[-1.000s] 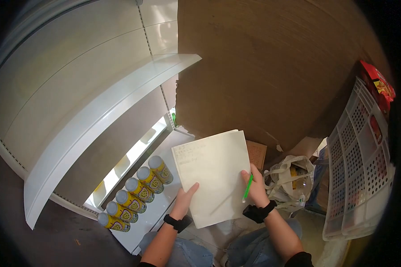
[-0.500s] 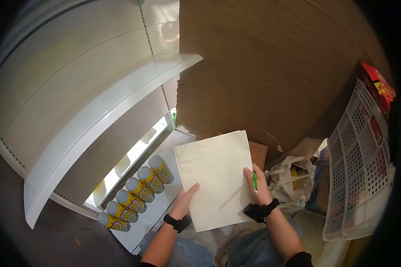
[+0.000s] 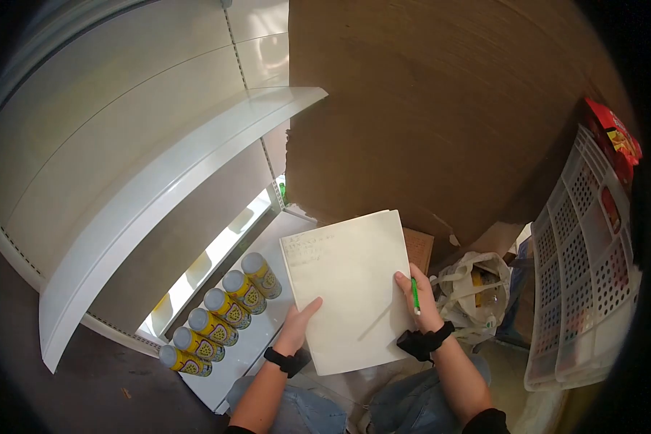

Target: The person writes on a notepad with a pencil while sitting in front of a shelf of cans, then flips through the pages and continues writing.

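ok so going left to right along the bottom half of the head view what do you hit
row of yellow cans on the white shelf → left hand → sheet of paper → right hand holding a green pen → white bag → white perforated crate

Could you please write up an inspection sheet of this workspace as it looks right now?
Surface: white bottom shelf, lit along the back.
Job's things: sheet of paper with faint writing at its top; green pen.
Clutter: white plastic bag, white perforated crate, red snack packets.
Grippers: left hand holds the paper's lower left edge; right hand grips the pen at its right edge.
Cables: nothing seen.
Surroundings: five yellow cans in a row, upper shelf, brown board.
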Demonstrator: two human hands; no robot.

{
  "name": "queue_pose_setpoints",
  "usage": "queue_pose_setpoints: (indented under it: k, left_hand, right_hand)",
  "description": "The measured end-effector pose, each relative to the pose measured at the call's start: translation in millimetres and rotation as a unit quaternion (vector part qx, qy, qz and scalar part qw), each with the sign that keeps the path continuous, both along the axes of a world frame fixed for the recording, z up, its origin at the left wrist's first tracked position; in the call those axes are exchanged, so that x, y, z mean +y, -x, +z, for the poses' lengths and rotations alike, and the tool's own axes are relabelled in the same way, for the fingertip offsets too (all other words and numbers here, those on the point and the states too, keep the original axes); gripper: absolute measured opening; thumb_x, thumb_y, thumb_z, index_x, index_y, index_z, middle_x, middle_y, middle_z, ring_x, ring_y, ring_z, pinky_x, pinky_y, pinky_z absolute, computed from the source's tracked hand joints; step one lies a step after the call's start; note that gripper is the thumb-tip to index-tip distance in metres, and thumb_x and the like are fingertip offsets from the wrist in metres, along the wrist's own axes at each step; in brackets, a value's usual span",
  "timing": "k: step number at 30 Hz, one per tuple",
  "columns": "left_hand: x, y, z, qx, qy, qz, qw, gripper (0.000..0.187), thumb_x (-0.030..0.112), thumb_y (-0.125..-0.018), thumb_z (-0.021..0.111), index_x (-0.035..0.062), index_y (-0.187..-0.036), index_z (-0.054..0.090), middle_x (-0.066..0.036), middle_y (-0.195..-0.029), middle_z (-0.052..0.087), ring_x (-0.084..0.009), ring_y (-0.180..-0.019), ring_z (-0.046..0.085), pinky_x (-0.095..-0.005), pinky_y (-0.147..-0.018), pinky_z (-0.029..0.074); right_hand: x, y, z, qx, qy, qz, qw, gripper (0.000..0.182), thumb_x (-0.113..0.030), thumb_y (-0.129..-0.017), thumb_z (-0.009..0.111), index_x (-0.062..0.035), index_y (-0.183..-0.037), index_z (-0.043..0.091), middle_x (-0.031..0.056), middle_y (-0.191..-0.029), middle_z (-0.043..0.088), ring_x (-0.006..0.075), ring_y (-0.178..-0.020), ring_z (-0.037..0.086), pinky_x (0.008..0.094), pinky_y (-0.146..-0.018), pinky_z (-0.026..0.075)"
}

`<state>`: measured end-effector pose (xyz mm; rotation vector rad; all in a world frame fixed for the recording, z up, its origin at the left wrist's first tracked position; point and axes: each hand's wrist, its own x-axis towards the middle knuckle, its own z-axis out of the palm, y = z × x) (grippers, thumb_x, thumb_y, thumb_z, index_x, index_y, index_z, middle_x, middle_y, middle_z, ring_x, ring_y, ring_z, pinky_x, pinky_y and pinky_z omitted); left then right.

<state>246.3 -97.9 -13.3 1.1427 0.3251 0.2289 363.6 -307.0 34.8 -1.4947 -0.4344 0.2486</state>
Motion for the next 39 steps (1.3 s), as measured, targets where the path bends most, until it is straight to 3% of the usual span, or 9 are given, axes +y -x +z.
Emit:
queue_pose_setpoints:
  k: [7, 9, 18, 26, 39]
  left_hand:
    - [1, -1, 1, 0.022, -0.001, -0.011, 1.0, 0.042, 0.018, -0.085, 0.057, -0.0049, -0.118, 0.046, -0.012, -0.113, 0.055, -0.0184, -0.1, 0.054, -0.0288, -0.084, 0.044]
    - [1, 0, 1, 0.035, -0.001, -0.018, 0.999, 0.043, 0.02, -0.084, 0.059, -0.0059, -0.116, 0.048, -0.011, -0.111, 0.056, -0.0171, -0.098, 0.054, -0.0275, -0.084, 0.043]
    - [-2, 0, 1, 0.015, -0.021, -0.037, 0.999, 0.046, 0.019, -0.084, 0.059, -0.0052, -0.12, 0.044, -0.011, -0.114, 0.054, -0.0167, -0.102, 0.052, -0.0273, -0.086, 0.041]
    - [0, -2, -4, 0.027, 0.058, 0.0, 0.998, 0.05, 0.03, -0.09, 0.05, -0.004, -0.124, 0.04, -0.01, -0.117, 0.051, -0.0173, -0.106, 0.05, -0.0285, -0.089, 0.04]
    - [-2, 0, -2, 0.029, 0.046, 0.006, 0.998, 0.049, 0.032, -0.091, 0.048, -0.0042, -0.124, 0.041, -0.01, -0.118, 0.051, -0.0165, -0.105, 0.05, -0.0277, -0.089, 0.04]
  right_hand:
    - [0, 5, 14, 0.041, -0.02, -0.006, 0.999, 0.028, -0.023, -0.089, 0.049, -0.0005, -0.105, 0.052, 0.0016, -0.094, 0.056, 0.0087, -0.087, 0.048, 0.0235, -0.079, 0.038]
    - [-2, 0, 8, 0.033, -0.048, -0.016, 0.998, 0.026, -0.022, -0.09, 0.05, 0.0008, -0.103, 0.052, 0.0002, -0.091, 0.055, 0.0076, -0.081, 0.048, 0.0223, -0.074, 0.039]
    - [-1, -2, 5, 0.041, -0.045, -0.034, 0.998, 0.026, -0.024, -0.091, 0.049, 0.001, -0.098, 0.053, 0.0, -0.087, 0.055, 0.007, -0.079, 0.047, 0.0212, -0.072, 0.039]
    - [-2, -3, 0, 0.033, -0.009, -0.028, 0.999, 0.027, -0.025, -0.091, 0.049, 0.0013, -0.097, 0.053, 0.001, -0.085, 0.055, 0.0077, -0.078, 0.047, 0.0219, -0.07, 0.039]
    - [2, 0, 4, 0.043, -0.008, -0.041, 0.998, 0.029, -0.026, -0.09, 0.051, 0.0017, -0.098, 0.053, 0.0022, -0.085, 0.056, 0.0083, -0.076, 0.049, 0.0221, -0.069, 0.04]
